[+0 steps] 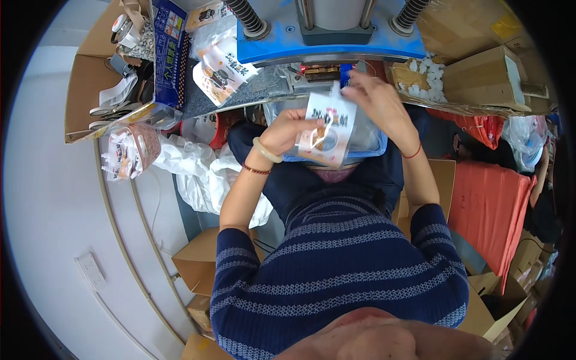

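My left hand (288, 132) grips a white printed spout pouch (329, 143) by its left edge, thumb on the front. The pouch stands tilted, its spout (335, 90) pointing away from me. Just right of the spout is my right hand (384, 108), its fingers bent and smeared by motion; whether they hold anything cannot be made out. Under both hands, a blue-rimmed plastic tub (373, 151) rests on my lap, its inside partly covered by the pouch.
A blue press (336, 49) stands over the bench ahead. More printed pouches (225, 69) lie on the bench's left side. Small white caps (423, 81) fill a carton at the right. A pink basket (147, 147) with pouches hangs at left; red-wrapped stock (486, 207) stands at right.
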The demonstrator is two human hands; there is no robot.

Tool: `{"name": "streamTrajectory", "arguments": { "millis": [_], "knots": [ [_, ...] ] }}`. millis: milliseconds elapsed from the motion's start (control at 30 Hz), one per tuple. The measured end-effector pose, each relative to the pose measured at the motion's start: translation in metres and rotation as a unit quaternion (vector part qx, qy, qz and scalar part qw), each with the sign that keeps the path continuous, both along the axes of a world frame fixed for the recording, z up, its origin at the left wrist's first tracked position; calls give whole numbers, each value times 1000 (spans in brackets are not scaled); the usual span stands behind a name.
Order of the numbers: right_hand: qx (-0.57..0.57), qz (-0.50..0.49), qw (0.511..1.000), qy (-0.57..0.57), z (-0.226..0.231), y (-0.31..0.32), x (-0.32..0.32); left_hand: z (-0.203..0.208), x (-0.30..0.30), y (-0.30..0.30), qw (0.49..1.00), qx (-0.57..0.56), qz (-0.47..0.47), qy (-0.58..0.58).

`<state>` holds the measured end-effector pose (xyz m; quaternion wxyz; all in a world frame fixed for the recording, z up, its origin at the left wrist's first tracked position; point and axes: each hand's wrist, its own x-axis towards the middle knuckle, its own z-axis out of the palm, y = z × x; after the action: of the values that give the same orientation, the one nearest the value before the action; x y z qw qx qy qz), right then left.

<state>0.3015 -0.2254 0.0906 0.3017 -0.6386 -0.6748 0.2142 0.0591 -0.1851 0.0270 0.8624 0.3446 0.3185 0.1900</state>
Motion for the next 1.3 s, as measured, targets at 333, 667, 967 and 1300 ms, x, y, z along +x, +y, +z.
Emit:
{"name": "streamTrajectory", "arguments": {
  "millis": [333, 667, 967, 1300],
  "knots": [
    [136, -194, 907, -350, -90, 44, 133, -11, 28, 32, 996, -23, 84, -15],
    [-6, -213, 952, -219, -67, 28, 111, -65, -81, 45, 490, 719, 108, 481],
    [255, -166, 939, -161, -24, -7, 99, -30, -81, 23, 656, 593, 232, 405],
    [108, 37, 965, 237, 49, -31, -40, 36, -22, -25, 911, 316, 191, 184]
  ]
}}
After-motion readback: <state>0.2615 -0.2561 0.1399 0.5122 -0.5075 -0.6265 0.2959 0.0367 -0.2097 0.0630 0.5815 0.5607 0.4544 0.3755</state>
